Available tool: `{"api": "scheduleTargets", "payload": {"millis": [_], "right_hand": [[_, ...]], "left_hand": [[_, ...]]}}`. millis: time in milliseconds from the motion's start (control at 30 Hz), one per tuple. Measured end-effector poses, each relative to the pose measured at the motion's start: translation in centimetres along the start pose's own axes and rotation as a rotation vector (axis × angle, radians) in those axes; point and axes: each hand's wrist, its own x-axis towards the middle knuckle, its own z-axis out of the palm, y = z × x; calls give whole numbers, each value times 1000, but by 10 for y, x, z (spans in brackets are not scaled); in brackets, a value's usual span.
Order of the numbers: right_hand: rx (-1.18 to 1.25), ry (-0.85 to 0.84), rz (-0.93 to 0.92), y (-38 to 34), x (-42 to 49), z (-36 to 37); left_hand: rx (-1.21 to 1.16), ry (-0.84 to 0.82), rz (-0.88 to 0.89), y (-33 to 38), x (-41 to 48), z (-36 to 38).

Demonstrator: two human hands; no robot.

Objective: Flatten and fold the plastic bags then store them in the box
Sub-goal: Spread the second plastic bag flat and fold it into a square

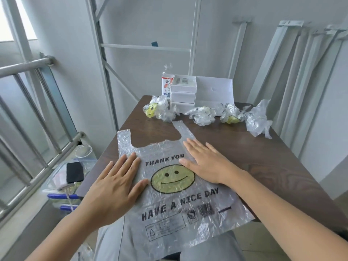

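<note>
A clear plastic bag (175, 202) with a yellow smiley face and black lettering lies spread flat on the brown table (263, 162), its bottom hanging over the near edge. My left hand (116, 183) presses flat on the bag's left side with straight fingers. My right hand (205, 162) presses flat on its upper right part, near the right handle. Several crumpled plastic bags (202, 114) lie in a row at the far end of the table. A white box (183, 93) with drawers stands behind them.
A water bottle (166, 84) stands left of the white box, and a white sheet of card (214, 91) leans behind it. Left of the table, a low surface holds a dark phone (74, 172) and a clear jar (83, 151). Metal railings run along the left.
</note>
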Motion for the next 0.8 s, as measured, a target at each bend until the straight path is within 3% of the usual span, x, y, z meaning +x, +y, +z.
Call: {"api": "scheduleTargets", "payload": {"millis": [233,367,533,667,800], "right_hand": [[-19,38,161,-8,-82,14],[35,56,219,0,-107,18],[271,200,21,16,-129,2],[169,36,-127,32,-161,-1],[-93,-42,-179,42,-192,7]], "left_hand": [[-352,129,367,-14,-23,-7],[-322,209,568,-1,-37,-4],[-135,230,557,6,-33,0],[-205,297,489,2,-26,9],[-240,346,438,4,-27,3]]}}
